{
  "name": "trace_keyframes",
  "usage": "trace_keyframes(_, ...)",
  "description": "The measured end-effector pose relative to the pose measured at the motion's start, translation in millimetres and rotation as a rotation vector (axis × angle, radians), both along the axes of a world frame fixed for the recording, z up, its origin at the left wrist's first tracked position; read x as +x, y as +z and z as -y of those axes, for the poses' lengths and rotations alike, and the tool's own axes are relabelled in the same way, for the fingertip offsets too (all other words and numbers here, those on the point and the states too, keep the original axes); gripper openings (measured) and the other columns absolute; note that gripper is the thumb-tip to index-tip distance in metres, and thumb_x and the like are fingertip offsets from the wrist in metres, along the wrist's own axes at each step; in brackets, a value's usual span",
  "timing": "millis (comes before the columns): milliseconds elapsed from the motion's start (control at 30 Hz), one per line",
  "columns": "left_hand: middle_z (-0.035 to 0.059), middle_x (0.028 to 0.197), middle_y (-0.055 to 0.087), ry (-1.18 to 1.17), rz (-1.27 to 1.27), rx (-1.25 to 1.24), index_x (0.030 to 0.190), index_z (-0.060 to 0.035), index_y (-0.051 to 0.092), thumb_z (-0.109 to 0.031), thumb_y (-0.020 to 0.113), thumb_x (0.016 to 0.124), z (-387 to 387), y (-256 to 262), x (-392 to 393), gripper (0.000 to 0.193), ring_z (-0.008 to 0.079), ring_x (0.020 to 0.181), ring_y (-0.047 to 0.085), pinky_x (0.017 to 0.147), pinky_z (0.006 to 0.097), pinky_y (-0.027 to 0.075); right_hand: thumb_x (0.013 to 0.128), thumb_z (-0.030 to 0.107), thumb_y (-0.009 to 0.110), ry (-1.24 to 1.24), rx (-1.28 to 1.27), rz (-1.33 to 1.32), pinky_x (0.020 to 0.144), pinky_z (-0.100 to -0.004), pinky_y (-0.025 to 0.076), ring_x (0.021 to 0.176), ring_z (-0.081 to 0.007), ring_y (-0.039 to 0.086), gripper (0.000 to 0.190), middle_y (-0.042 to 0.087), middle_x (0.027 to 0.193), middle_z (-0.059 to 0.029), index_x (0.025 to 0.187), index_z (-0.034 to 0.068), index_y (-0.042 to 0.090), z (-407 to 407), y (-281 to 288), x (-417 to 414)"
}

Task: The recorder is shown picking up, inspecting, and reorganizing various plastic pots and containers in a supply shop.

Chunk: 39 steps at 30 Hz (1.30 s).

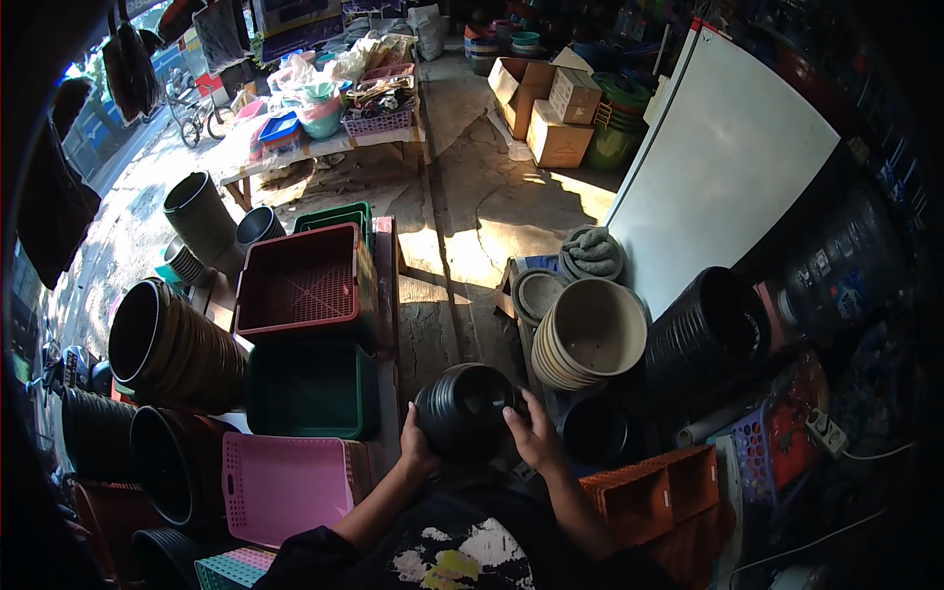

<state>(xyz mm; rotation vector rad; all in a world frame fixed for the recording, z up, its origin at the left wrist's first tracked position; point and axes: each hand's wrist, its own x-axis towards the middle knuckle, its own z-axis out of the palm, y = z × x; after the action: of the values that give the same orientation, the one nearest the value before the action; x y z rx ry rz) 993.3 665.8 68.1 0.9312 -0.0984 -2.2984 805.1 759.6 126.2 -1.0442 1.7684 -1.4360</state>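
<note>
Between my two hands is a small stack of nested black plastic pots (466,413), tilted so that the dark inside of the front one shows. My left hand (419,446) grips the stack's left side, thumb up. On the right side my right hand (532,434) holds it near the rim. To the right of the hands stand nested cream pots (599,328), with a black pot (594,430) below them. A dark green plastic basket (313,391) and a pink plastic basket (287,479) lie to the left.
Red baskets (299,276) and stacked dark pots (177,346) crowd the left side. A white panel (723,147), black pots (708,317) and orange trays (649,494) are on the right. Beyond lie a concrete floor, cardboard boxes (560,133) and a table (295,153) of plastic wares.
</note>
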Motion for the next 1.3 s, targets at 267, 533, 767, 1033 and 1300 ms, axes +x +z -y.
trace_keyframes(267,0.0163,0.123,0.06,-0.017,-0.048,-0.121,0.128,-0.0063,0.053,-0.056,0.038,0.096,11.2,-5.8,14.3,0.062,0.0318,0.115,0.057,0.103,0.0488,0.041,0.082,0.027,0.074,0.163,0.048,-0.218,0.095,-0.0337,0.045,0.108,-0.0232,0.058,0.055,0.056,0.115,-0.0152,0.123,-0.001,0.053,-15.1,15.8,0.9)
trace_keyframes(533,0.0144,0.116,0.063,0.013,-0.085,-0.177,0.124,-0.003,0.056,-0.05,0.039,0.097,23.3,-5.2,16.6,0.057,0.0274,0.108,0.061,0.1,0.0438,0.045,0.08,0.036,0.075,0.214,0.03,-0.233,0.1,-0.0396,0.041,0.117,-0.0314,0.052,0.061,0.054,0.121,-0.0181,0.124,0.0,0.053,-15.6,40.8,9.1)
trace_keyframes(767,0.0163,0.119,0.062,-0.022,-0.119,-0.173,0.128,-0.0022,0.052,-0.053,0.041,0.096,26.7,-14.3,12.2,0.061,0.0286,0.108,0.061,0.098,0.0447,0.047,0.081,0.033,0.074,0.18,0.069,-0.096,0.1,-0.038,0.041,0.117,-0.029,0.052,0.061,0.055,0.121,-0.0179,0.126,-0.002,0.051,-15.8,15.8,-5.8)
trace_keyframes(1033,-0.0021,0.075,0.055,-0.179,0.462,-0.77,0.084,-0.0081,0.057,-0.041,0.047,0.1,24.6,-35.8,2.7,0.039,0.0055,0.063,0.047,0.057,0.0244,0.04,0.097,0.029,0.055,0.049,0.077,0.561,0.102,-0.0316,0.038,0.119,-0.0212,0.052,0.045,0.055,0.127,-0.0144,0.129,-0.003,0.052,-24.4,-34.1,-37.4)
trace_keyframes(1300,0.0005,0.056,0.046,-0.464,0.681,-1.915,0.059,-0.0096,0.049,-0.031,0.077,0.078,-11.7,37.0,-73.6,0.04,0.0156,0.05,0.047,0.045,0.0317,0.036,0.099,0.042,0.046,-0.005,0.046,0.65,0.109,-0.0318,0.029,0.127,-0.0203,0.044,0.058,0.051,0.136,-0.0147,0.135,-0.003,0.046,-45.4,-16.6,-86.0)
